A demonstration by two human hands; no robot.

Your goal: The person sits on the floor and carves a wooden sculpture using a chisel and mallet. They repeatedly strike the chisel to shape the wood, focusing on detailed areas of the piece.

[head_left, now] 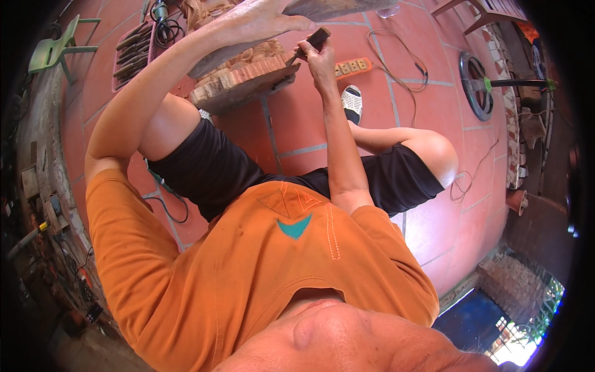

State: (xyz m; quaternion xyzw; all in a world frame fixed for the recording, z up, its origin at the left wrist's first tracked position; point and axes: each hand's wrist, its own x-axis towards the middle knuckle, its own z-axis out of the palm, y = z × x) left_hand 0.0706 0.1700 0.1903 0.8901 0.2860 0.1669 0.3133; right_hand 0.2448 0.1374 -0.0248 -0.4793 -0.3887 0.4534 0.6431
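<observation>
A chisel with a dark handle (pixel 318 39) is gripped in my right hand (pixel 320 62), its thin end slanting down-left toward the edge of a thick block of carved wood (pixel 245 79). The block's side is rough and reddish-brown, and paler carving shows on top. My left hand (pixel 263 22) lies over a long grey wooden piece (pixel 338 7) at the top edge. Its thumb stretches to the right, close to the chisel handle; the other fingers are mostly hidden. More grey wood (pixel 226 57) shows under my left forearm, and I cannot tell whether it is the same piece.
Several chisels (pixel 133 49) lie in a pink tray (pixel 119 85) at the far left, beside a corded power tool (pixel 161 13). An orange power strip (pixel 354 66) and its cable lie past my right hand. A green chair (pixel 52 49) stands left; a wheel-like ring (pixel 474 87) lies right.
</observation>
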